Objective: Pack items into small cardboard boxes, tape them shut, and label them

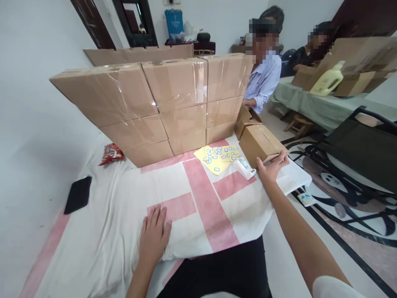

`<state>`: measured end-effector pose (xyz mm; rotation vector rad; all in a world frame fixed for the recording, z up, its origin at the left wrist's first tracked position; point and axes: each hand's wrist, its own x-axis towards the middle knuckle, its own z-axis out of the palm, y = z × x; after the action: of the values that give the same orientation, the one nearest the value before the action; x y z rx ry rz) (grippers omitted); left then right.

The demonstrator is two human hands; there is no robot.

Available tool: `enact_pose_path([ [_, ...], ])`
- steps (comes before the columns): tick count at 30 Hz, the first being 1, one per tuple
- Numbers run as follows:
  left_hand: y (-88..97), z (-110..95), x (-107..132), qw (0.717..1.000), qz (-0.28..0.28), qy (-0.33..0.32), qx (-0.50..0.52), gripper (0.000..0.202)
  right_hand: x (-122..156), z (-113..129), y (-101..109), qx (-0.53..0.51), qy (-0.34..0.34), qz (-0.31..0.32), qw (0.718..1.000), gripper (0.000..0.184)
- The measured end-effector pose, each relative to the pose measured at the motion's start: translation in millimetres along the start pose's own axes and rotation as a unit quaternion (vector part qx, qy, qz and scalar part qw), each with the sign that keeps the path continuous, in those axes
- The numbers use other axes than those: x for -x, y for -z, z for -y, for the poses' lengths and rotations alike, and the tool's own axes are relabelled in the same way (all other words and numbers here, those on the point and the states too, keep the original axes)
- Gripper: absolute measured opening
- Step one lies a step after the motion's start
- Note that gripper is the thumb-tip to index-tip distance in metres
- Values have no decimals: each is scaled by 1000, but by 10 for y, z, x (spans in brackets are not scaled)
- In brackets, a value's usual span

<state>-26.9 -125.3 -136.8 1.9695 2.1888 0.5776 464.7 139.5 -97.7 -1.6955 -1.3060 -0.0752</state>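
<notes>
Right hand (273, 166) spans near end of cardboard box (263, 142) at right of cloth (120, 231), seemingly steadying it; can't tell if its fingers clamp. Left hand (154, 234) lies palm-down at near left, fingers slightly apart, likely bracing.

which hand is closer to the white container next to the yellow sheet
Right. The right hand touches the nearest cardboard box, just beside the white container; the left hand rests on the cloth, farther off, left of it.
</notes>
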Motion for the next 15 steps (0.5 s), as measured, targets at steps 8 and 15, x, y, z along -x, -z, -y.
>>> enact_pose_path([
  [8,28,-24,3,996,-13,11,86,54,-166,239,121,20,-17,117,993,107],
  [15,522,700,-410,980,-65,26,185,54,-80,1075,224,-72,105,-22,992,68],
])
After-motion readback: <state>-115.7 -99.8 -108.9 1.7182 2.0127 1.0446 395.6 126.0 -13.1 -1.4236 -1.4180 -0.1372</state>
